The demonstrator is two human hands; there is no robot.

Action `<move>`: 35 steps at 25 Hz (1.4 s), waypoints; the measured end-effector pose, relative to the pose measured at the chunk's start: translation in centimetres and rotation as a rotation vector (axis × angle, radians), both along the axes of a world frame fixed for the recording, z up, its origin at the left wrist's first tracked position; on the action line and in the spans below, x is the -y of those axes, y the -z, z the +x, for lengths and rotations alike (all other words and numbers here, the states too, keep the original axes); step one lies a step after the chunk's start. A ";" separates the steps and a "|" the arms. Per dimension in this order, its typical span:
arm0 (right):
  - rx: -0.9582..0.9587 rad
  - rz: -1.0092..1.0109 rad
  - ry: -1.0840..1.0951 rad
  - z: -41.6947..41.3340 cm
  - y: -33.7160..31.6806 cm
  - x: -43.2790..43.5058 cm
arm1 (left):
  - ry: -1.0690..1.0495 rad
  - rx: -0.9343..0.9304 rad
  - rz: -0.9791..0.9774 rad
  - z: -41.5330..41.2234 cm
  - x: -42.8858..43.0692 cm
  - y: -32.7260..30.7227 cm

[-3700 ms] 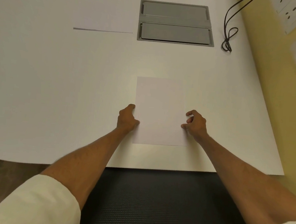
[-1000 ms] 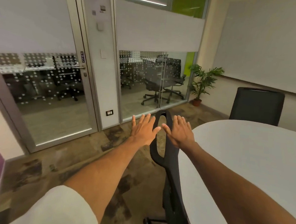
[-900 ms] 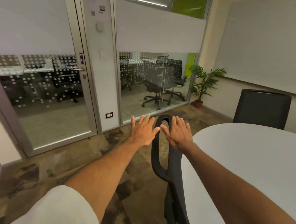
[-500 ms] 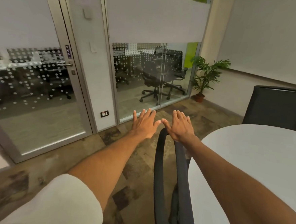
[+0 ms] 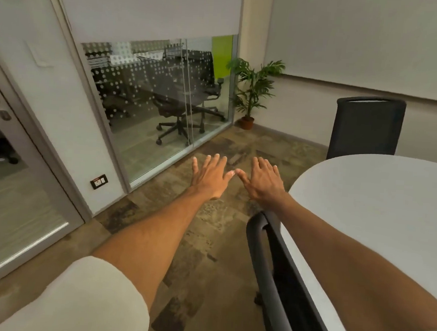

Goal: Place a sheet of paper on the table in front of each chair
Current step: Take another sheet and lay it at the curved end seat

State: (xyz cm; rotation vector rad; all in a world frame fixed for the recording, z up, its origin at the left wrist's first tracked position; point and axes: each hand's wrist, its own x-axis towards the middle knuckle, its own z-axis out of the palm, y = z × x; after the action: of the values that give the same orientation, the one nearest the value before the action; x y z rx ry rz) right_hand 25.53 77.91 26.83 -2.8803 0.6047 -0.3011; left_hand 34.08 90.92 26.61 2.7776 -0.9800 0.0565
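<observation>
Above the carpet, beside the white table (image 5: 380,202), I'm holding my left hand (image 5: 210,176) and right hand (image 5: 264,182) flat, fingers spread, empty, thumbs nearly touching, over a black chair back (image 5: 270,259).

Cream short sleeves (image 5: 94,304) cover both upper arms; the forearms and hands (image 5: 211,177) are bare.

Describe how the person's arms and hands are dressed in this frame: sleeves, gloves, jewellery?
Both forearms are bare. The left hand and right hand wear no gloves, and no rings or watch are visible. Cream short sleeves end near the elbows; the right one shows only at the frame's corner.
</observation>
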 end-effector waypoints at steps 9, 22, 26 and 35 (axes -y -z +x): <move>-0.029 -0.021 0.200 10.1 -0.3 2.3 | 0.174 -0.043 0.032 13.0 2.7 -0.7; -0.005 0.041 0.544 21.8 3.1 23.2 | 0.517 -0.019 0.074 27.1 27.4 -0.1; -0.023 0.021 0.679 22.4 3.9 29.2 | 0.661 -0.013 0.087 28.6 35.9 0.5; -0.055 0.086 1.086 21.0 6.7 40.4 | 1.025 0.025 0.072 27.7 54.1 3.6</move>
State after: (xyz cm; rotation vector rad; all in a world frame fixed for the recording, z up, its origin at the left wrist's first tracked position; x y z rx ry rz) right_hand 46.54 37.51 20.18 -2.1874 2.0625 -0.3027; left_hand 61.82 36.86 22.99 1.9937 -2.2735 -0.0954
